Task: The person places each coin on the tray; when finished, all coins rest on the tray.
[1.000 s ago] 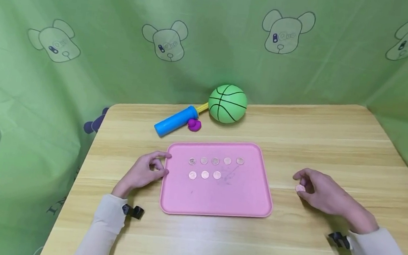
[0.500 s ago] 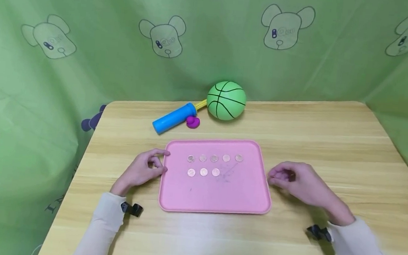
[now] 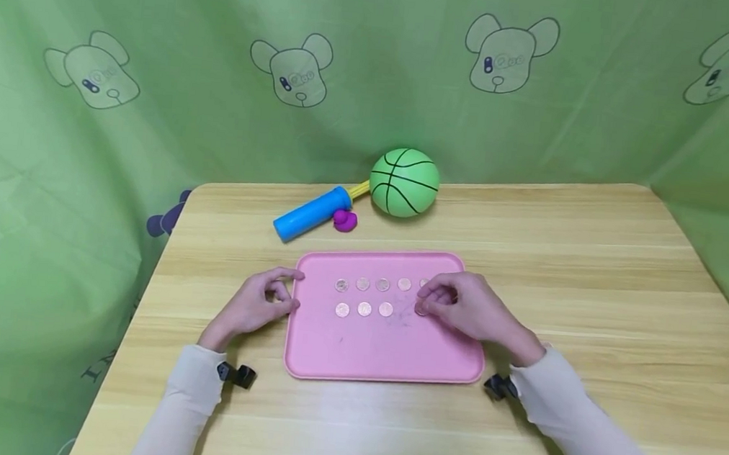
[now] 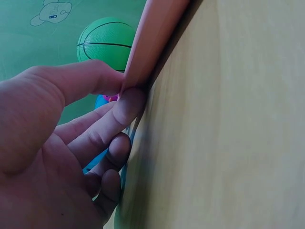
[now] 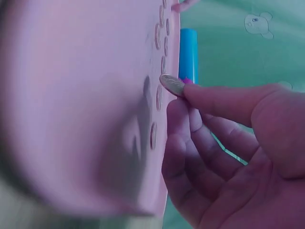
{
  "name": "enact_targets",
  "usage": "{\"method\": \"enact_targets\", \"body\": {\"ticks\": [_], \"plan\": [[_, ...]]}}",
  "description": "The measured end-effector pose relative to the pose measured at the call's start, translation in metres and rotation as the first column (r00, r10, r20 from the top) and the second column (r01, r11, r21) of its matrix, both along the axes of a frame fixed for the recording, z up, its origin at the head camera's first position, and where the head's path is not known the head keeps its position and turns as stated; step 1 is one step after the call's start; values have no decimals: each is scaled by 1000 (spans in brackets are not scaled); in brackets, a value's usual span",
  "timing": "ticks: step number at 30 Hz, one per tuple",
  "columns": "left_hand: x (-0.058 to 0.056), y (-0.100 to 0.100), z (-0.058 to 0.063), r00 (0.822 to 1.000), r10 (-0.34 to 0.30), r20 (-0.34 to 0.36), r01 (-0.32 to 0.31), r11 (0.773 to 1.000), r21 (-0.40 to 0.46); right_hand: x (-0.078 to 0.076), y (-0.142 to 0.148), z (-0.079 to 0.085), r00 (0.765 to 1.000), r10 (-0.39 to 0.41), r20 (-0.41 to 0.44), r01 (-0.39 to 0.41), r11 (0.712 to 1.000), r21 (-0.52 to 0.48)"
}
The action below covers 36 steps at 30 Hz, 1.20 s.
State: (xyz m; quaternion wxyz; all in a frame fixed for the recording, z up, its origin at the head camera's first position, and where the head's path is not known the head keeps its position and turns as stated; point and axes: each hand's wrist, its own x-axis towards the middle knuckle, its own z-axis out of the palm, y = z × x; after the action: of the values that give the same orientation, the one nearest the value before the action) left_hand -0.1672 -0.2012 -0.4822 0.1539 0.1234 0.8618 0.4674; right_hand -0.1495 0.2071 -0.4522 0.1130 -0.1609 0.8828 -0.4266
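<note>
A pink tray lies on the table with several coins in two rows, among them a coin at the left of the nearer row. My left hand holds the tray's left rim, thumb and fingertips at its edge, as the left wrist view also shows. Over the tray's right part, my right hand pinches a coin between thumb and fingertips, just right of the nearer row. Partly behind its fingers is the last coin of the farther row.
Beyond the tray are a green ball with black lines, a blue pump with a yellow end, and a small purple toy. Green printed cloth hangs behind the wooden table.
My right hand has come left with its coin, from the table right of the tray to above the tray's coins. The left hand stays at the rim.
</note>
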Motion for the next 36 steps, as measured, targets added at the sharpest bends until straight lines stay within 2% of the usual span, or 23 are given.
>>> {"method": "enact_targets", "body": {"ticks": [11, 16, 23, 30, 34, 36], "plan": [[1, 0, 0, 1000, -5, -15, 5, 1000, -13, -12, -24, -3, 1000, 27, 16, -27, 999, 40], [1, 0, -1, 1000, -6, -11, 5, 1000, -10, -12, -25, -2, 1000, 14, 3, -14, 996, 91], [0, 0, 2, 1000, -5, -5, 5, 1000, -10, -6, -22, 6, 1000, 4, -26, -2, 996, 87], [0, 0, 1, 1000, 2, 0, -2, 1000, -11, 5, -1, 27, 999, -47, -28, 49, 994, 102], [1, -1, 1, 1000, -3, -8, 3, 1000, -6, 16, 24, 30, 999, -24, -47, 28, 995, 92], [1, -2, 1, 1000, -4, -11, 4, 1000, -7, 23, 37, 28, 996, 1, -86, 8, 995, 95]]}}
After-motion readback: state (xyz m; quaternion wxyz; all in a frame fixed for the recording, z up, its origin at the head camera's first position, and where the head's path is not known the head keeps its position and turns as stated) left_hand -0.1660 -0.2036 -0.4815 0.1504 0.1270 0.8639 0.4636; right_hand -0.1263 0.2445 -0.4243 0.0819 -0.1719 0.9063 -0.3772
